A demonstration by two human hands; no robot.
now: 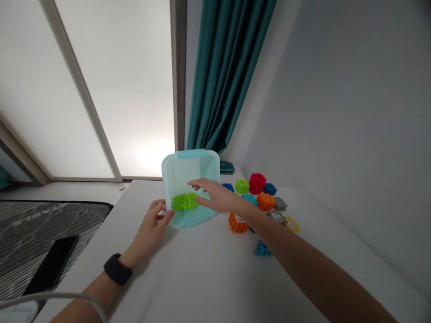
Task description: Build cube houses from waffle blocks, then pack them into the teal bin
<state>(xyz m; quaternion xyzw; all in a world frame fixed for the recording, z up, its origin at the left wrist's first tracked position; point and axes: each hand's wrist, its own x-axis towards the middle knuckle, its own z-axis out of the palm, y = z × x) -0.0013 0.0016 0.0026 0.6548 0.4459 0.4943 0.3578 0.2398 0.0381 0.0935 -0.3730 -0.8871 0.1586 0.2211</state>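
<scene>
Head view: green bristle block [185,201] is seen inside pale-blue plastic tub [172,174].
Left hand [152,223] is curled at the rim, grip unclear; right hand [216,196] is held open above.

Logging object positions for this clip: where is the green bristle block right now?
In the head view, the green bristle block sits inside the pale aqua plastic tub near its lower wall, between the left hand and the right hand.

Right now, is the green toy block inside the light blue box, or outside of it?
Inside. The green block lies within the rim of the light blue plastic box, and the right hand touches it there.
</scene>
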